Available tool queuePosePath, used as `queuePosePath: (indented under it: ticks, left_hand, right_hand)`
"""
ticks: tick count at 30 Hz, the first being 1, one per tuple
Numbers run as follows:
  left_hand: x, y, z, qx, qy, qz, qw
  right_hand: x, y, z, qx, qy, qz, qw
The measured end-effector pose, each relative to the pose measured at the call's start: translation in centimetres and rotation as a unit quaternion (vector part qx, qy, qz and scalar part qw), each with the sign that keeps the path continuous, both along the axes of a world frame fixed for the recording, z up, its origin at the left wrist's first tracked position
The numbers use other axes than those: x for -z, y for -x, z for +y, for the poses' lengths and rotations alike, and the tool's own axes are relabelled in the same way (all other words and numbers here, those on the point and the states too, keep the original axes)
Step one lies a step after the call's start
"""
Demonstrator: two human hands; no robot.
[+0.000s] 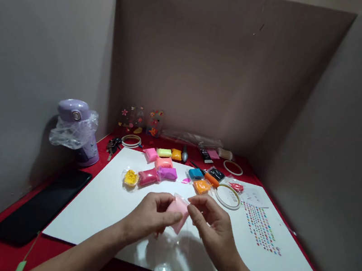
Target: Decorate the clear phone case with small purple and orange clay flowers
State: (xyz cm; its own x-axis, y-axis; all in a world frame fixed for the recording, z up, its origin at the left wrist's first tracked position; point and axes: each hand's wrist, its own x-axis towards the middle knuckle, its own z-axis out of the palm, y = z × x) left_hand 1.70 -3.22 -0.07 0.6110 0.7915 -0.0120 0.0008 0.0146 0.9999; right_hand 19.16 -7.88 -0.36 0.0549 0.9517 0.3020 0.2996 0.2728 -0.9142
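A small pale pink packet of modelling clay (178,209) is held above the front part of a white board (99,218). My left hand (146,214) has its thumb across the packet's face, with the fingers behind it. At the packet's upper right corner, my right hand (214,228) pinches the clear wrapper edge between thumb and fingertips. Below both hands a clear plastic piece (169,255) lies at the board's front edge, partly covered by them. Beyond the hands are a crimson clay packet (148,177), a purple one (168,173) and an opened yellow one (130,178).
At left stand a lilac bottle (87,150) and a black phone-like slab (42,207) on red cloth. Rightward lie an orange-handled tool (211,179), a hoop (228,197) and a sheet of coloured gems (260,228). Grey walls enclose the back and sides.
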Motion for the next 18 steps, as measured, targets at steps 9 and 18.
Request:
queuePosePath:
  ticks: [9, 18]
  left_hand:
    - [-0.12, 0.3, 0.15, 0.03, 0.021, -0.003, 0.999]
    - [-0.02, 0.36, 0.57, 0.03, 0.046, -0.047, 0.997]
  right_hand:
    - [0.13, -0.21, 0.5, -0.094, 0.136, 0.157, 0.974]
    - [0.05, -0.11, 0.1, -0.049, 0.086, 0.11, 0.989]
